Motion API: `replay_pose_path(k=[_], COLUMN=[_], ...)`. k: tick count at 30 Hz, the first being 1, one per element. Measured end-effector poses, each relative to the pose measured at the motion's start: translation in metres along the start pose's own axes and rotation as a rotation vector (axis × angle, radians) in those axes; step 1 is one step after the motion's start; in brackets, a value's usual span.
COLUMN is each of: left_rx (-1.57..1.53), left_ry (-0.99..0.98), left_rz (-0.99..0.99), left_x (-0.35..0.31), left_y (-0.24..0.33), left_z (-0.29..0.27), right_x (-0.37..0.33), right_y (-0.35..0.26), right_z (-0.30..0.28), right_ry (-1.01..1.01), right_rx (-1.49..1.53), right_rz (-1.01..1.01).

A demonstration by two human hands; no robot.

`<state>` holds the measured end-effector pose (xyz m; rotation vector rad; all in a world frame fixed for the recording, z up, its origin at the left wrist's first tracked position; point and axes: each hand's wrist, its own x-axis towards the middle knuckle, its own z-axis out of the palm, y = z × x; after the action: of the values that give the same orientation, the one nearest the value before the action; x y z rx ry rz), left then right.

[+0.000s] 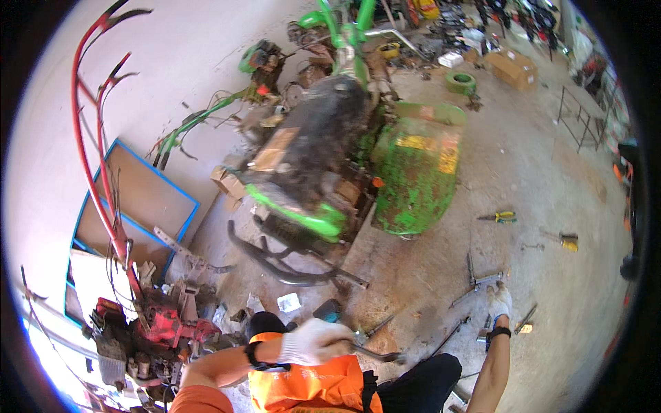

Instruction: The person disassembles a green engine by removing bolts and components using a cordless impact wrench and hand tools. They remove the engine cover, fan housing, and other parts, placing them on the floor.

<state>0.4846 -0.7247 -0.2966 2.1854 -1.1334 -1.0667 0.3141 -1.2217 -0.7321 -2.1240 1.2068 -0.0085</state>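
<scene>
on the floor, below the green machine, a three-armed wrench is set just past the right hand, the nearer one – whether it is touched, or how those fingers are set, cannot be told. in the left hand's curled fingers a dark bar is gripped – pointed rightward.

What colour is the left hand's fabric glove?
The fabric glove is white; the head view shows it best.
</scene>
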Motion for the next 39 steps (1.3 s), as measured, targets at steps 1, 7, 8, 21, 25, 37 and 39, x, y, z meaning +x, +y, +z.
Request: replay_pose_path(k=[1,7,8,21,25,37,39], left_rx=[0.003,0.237,0.576,0.641,0.602,0.76,0.468], left_ry=[0.192,0.994,1.086,0.822,0.77,0.803,0.794], left_rz=[0.159,-0.104,-0.048,-0.029,0.015,0.461,0.519], left_x=[-0.027,-0.141,-0.148,-0.091,-0.067,-0.015,-0.009], left_y=[-0.008,-0.08,-0.095,-0.258,-0.288,-0.336,-0.363], left_z=[-0.015,-0.154,-0.18,-0.347,-0.363,-0.411,-0.381], right_x=[-0.006,-0.098,-0.125,-0.331,-0.336,-0.343,-0.344], right_y=[-0.027,-0.252,-0.296,-0.572,-0.566,-0.578,-0.577], right_z=[0.002,-0.07,-0.082,-0.061,-0.043,-0.034,-0.034], right_ry=[0.026,-0.144,-0.182,-0.188,-0.012,0.126,0.12], right_rx=[0.301,0.631,0.621,-0.384,-0.411,-0.293,-0.333], right_rz=[-0.123,-0.558,-0.636,-1.174,-1.125,-1.111,-1.101])
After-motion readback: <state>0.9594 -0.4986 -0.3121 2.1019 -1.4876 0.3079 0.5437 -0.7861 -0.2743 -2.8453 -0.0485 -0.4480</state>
